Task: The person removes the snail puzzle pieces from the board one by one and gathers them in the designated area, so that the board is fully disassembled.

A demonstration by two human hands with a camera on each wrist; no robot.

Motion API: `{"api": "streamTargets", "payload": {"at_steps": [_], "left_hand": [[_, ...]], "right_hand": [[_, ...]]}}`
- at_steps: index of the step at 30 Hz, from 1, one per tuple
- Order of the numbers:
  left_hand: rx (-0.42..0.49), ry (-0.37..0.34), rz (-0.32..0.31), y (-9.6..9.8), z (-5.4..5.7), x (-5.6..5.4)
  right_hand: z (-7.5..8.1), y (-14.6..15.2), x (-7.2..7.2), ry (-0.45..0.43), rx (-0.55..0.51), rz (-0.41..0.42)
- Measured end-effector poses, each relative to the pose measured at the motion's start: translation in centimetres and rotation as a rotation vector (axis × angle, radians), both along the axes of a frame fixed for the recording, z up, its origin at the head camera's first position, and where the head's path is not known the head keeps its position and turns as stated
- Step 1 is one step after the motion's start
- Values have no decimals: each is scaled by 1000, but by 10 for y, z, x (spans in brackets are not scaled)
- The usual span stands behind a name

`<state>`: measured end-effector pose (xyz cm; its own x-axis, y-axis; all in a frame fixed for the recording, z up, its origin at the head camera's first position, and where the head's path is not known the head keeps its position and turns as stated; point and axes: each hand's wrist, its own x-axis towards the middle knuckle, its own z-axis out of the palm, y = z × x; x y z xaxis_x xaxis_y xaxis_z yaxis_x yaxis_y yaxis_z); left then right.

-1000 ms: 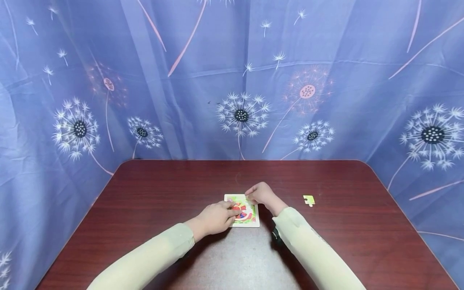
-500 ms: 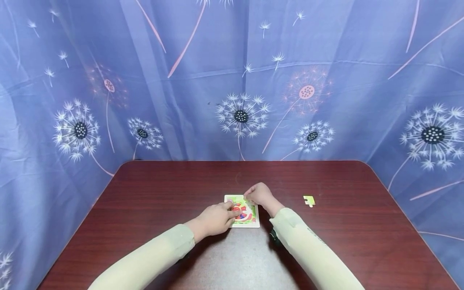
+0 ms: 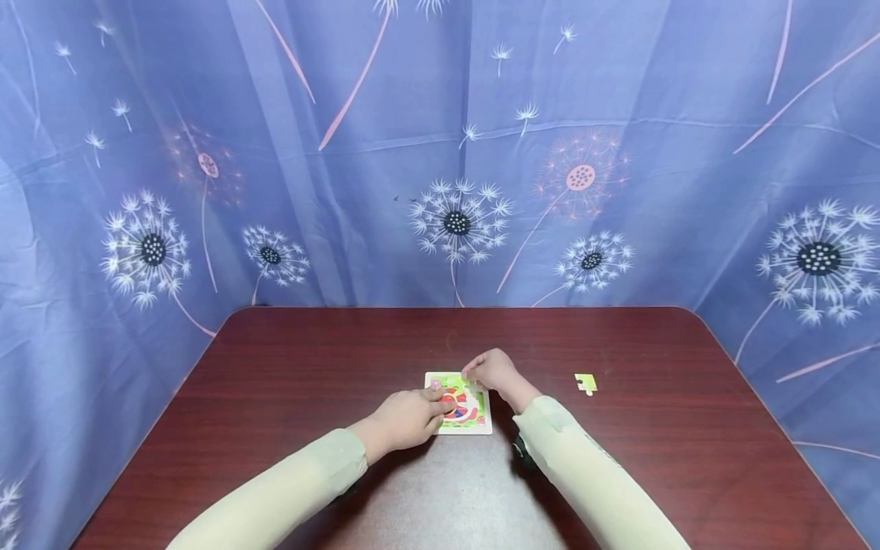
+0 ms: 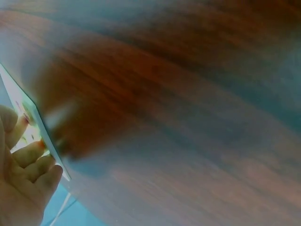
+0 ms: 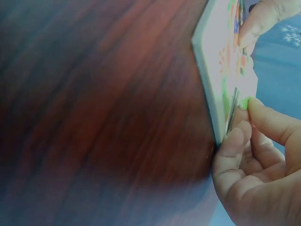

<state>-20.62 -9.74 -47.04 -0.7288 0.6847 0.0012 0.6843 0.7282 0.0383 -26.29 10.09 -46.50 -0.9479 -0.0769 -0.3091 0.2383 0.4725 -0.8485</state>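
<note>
A small square jigsaw puzzle (image 3: 474, 429) with a pale frame and a red, yellow, blue and green picture lies mid-table. My left hand (image 3: 404, 420) rests on its left side, fingers stretched across the picture and covering part of it. At the puzzle's top right corner is my right hand (image 3: 496, 370). In the right wrist view, its thumb and forefinger pinch a bright green puzzle piece (image 5: 243, 103), mostly hidden by the fingers, close over the board. Its other fingers curl near the board's edge. The left wrist view shows the left fingers (image 4: 29, 153) over the puzzle.
One loose yellow-green puzzle piece (image 3: 587, 383) lies on the dark red wooden table (image 3: 309, 359), right of the hands. Behind the table hangs a blue curtain (image 3: 357, 229) with dandelion prints. Both forearms wear pale sleeves (image 3: 591, 473).
My right hand has shifted slightly left along the puzzle's top edge, still at the corner. The left hand stays on the board, and the head view has tilted up a little.
</note>
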Motion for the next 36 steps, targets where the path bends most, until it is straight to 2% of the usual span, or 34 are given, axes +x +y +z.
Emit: {"api": "streamTargets", "payload": {"at_steps": [5, 11, 23, 36], "left_hand": [[-24, 8, -5, -1, 0, 3], [-36, -36, 14, 1, 3, 5], [-25, -53, 9, 2, 6, 4], [-22, -25, -3, 2, 4, 2]], "right_hand": [[1, -1, 2, -2, 2, 10], [2, -1, 4, -5, 7, 23], [1, 0, 2, -18, 12, 11], [6, 3, 1, -19, -12, 35]]}}
